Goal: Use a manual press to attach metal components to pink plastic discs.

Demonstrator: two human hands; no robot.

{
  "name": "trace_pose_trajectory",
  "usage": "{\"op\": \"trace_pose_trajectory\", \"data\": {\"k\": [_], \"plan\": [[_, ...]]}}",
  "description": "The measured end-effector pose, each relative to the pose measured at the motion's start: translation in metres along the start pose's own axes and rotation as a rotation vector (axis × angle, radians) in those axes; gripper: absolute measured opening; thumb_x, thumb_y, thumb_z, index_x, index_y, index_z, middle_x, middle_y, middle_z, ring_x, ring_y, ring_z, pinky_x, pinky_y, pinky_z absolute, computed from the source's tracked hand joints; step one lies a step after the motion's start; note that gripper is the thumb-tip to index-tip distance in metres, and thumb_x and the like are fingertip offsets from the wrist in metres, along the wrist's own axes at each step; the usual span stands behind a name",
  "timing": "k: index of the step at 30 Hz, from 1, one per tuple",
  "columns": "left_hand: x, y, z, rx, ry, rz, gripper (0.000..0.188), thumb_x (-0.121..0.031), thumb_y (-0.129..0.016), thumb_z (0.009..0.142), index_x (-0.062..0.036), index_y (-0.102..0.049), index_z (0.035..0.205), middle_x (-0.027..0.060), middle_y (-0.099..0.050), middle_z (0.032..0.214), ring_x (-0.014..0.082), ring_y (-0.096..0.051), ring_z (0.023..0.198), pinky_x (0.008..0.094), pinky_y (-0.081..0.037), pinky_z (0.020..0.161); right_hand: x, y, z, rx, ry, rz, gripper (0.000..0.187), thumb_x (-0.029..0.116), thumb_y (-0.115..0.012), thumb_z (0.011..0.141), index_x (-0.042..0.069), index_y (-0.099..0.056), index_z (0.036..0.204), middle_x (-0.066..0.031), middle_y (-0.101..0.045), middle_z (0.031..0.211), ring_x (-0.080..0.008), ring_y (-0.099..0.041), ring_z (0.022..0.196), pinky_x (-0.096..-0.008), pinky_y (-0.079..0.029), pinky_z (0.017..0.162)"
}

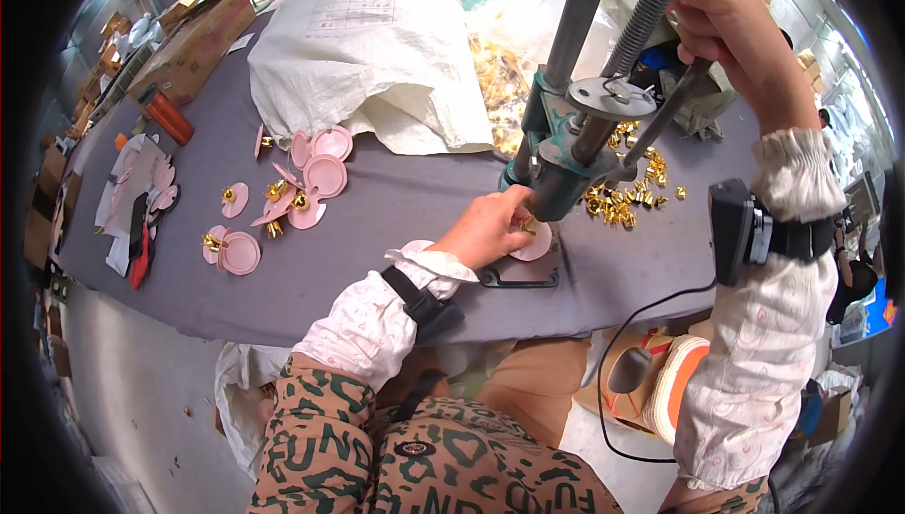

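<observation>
A green hand press (566, 151) with a coiled spring and a steel post stands before me on the table. My right hand (721, 19) is raised and wrapped round the upper end of the press's lever (669, 108). Under the ram, my left hand (490, 229) pinches a small gold metal fitting (530, 227) over a round pink disc (535, 245). The fingers partly hide both pieces. Left of the press lie several pink discs (325, 175), some carrying gold fittings (300, 201). Loose gold fittings (627, 203) are heaped to the right of the press.
A white woven sack (368, 61) and a clear bag of gold pieces (500, 80) lie behind. At the left are an orange-red bottle (168, 116), a red-and-black cutter (140, 242) and a cardboard box (193, 47). A black cable (608, 363) hangs by my right sleeve.
</observation>
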State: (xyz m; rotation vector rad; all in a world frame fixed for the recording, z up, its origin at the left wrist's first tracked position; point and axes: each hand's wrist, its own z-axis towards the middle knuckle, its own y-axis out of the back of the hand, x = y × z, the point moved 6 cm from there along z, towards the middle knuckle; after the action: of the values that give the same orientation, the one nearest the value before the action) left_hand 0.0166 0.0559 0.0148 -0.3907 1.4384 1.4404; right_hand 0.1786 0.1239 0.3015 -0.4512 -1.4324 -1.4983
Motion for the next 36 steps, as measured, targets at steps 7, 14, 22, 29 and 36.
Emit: {"op": "trace_pose_trajectory", "data": {"k": [7,14,22,29,36], "plan": [[0.002,-0.001,0.002,-0.007,0.036,-0.068,0.049,-0.012,-0.075,0.073,-0.0015,-0.052,0.115,0.0168,-0.070,0.098,0.0341,-0.068,0.091,0.0385,-0.052,0.081,0.025,-0.010,-0.055,-0.164,0.121,-0.126,0.031,0.032,-0.059,0.093,0.005,-0.057,0.077,0.0071,-0.034,0.049,-0.0036,-0.031,0.041,-0.0232,-0.037,0.050],[-0.006,0.003,-0.004,-0.014,0.046,0.024,0.061,-0.012,-0.076,0.069,-0.0007,-0.047,0.121,0.0175,-0.069,0.098,0.0349,-0.066,0.093,0.0397,-0.052,0.081,-0.048,-0.093,-0.246,-0.386,0.659,-0.133,0.012,0.003,-0.065,0.074,0.006,-0.060,0.064,-0.0019,-0.050,0.056,-0.0188,-0.048,0.051,-0.0362,-0.052,0.067],[-0.003,-0.006,0.000,0.000,0.066,0.086,0.058,-0.016,-0.079,0.066,-0.0015,-0.048,0.113,0.0168,-0.066,0.096,0.0360,-0.063,0.092,0.0431,-0.049,0.080,-0.035,-0.097,-0.240,-0.253,0.581,-0.314,0.012,0.007,-0.066,0.074,0.008,-0.060,0.063,-0.0043,-0.046,0.055,-0.0214,-0.046,0.050,-0.0336,-0.047,0.062],[-0.003,-0.012,-0.007,-0.208,0.117,0.180,0.045,-0.019,-0.078,0.070,-0.0022,-0.053,0.104,0.0142,-0.064,0.088,0.0327,-0.062,0.085,0.0407,-0.050,0.075,0.028,-0.016,-0.078,-0.226,0.104,-0.093,0.039,0.040,-0.061,0.089,0.005,-0.059,0.073,0.0037,-0.043,0.049,-0.0061,-0.039,0.042,-0.0211,-0.031,0.045],[0.027,0.057,-0.034,-0.359,0.131,-0.048,0.049,-0.011,-0.074,0.077,-0.0016,-0.054,0.121,0.0112,-0.069,0.086,0.0164,-0.065,0.073,0.0320,-0.054,0.068,0.020,-0.008,-0.042,-0.185,0.069,-0.094,0.039,0.043,-0.062,0.088,0.007,-0.058,0.074,0.0060,-0.035,0.048,-0.0050,-0.032,0.042,-0.0215,-0.033,0.047]]}}
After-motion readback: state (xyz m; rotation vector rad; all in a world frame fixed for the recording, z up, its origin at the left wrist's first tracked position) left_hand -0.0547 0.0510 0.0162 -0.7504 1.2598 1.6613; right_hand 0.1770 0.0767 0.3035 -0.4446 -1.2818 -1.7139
